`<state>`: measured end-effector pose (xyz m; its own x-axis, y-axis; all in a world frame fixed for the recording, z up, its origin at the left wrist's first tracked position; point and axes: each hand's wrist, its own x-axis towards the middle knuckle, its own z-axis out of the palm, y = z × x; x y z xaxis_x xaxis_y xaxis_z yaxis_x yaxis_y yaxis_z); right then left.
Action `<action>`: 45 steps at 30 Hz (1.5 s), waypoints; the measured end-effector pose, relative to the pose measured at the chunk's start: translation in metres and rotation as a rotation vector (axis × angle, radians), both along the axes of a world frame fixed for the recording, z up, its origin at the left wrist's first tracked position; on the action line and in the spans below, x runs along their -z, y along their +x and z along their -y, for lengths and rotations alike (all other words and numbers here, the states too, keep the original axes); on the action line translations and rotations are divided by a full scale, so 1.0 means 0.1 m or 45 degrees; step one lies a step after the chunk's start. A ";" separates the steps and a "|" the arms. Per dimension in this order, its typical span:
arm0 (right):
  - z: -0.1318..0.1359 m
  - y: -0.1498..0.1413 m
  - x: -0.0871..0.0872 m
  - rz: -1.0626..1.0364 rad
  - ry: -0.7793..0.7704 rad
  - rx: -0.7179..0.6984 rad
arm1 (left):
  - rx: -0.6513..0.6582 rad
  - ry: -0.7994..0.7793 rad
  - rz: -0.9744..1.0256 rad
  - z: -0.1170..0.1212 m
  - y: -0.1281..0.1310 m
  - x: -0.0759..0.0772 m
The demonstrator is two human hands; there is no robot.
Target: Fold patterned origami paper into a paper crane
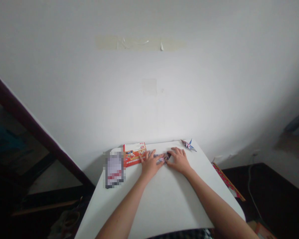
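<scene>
- Patterned paper, small: lying on white surface, between left fingers and right fingers, touched from both sides, partly covered by both.
- Left fingers: spread open, thumb at left part of paper. Right fingers: bent, in contact at right end. Firm pinch or just resting on top, cannot tell for right.
- Likely trouble: skewing or sliding, if pushed harder by one set of fingers than by the other.
- Also possible: crooked crease or torn edge, from small size plus crowded fingertips. Hard to see alignment under them; exact layers and edges too small to tell.
- Possible springing up or loosening, if released unevenly.
- Red-and-white printed sheet: just left of paper, right edge overlapped by outer left fingers. Could get dragged along or rucked by any leftward sweep; main obstacle on that side.
- Blurred flat item: farther left of left fingers, beside printed sheet. Pixelated, cannot tell what. Not blocking.
- Folded paper figure, pointed ends: just beyond right fingers, to the right, near far edge of surface. Easily knocked or crushed by outward movement of right fingers.
- Wall: right behind far edge, past fingertips. Limited room for reaching forward.
- Nearer side of fingers: bare surface between forearms, nothing in the way.
</scene>
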<state>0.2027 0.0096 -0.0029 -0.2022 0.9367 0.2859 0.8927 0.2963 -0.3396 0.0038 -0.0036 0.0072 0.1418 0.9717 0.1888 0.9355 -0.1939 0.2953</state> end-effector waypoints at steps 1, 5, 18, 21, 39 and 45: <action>0.00 0.00 0.01 -0.006 0.004 0.007 | 0.001 -0.003 0.002 0.00 0.00 0.00; -0.04 0.01 0.03 -0.059 0.010 0.061 | 0.003 -0.013 0.011 -0.01 0.00 0.01; -0.16 0.02 -0.05 -0.088 0.022 0.149 | -0.005 -0.031 0.005 -0.05 0.00 0.00; -0.21 0.04 -0.05 -0.104 0.011 0.168 | -0.004 -0.037 0.008 -0.05 0.00 -0.01; -0.29 0.11 0.02 -0.191 0.006 0.151 | -0.003 0.017 0.016 -0.06 -0.01 0.05; -0.20 0.09 0.01 -0.197 0.056 -0.056 | -0.044 0.096 0.054 -0.05 0.00 0.09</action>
